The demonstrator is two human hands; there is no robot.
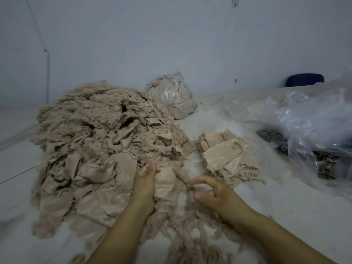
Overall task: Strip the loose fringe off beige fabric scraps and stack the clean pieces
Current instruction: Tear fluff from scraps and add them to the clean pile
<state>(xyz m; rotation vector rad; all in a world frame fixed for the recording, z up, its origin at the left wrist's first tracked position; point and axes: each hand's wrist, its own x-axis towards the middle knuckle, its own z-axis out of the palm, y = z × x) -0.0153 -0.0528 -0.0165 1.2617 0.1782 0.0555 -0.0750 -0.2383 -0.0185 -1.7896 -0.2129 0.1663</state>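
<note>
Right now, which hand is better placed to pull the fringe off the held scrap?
Probably the right hand: it pinches at the fringe beside the scrap, while the left hand grips that scrap and anchors it.

Dim, bluish, diffuse lighting with faint shadows; overall soft focus, motion blur on the right hand (210, 193), glare on the plastic bag (312, 119) at 3 o'clock, wide-angle edge distortion.
</note>
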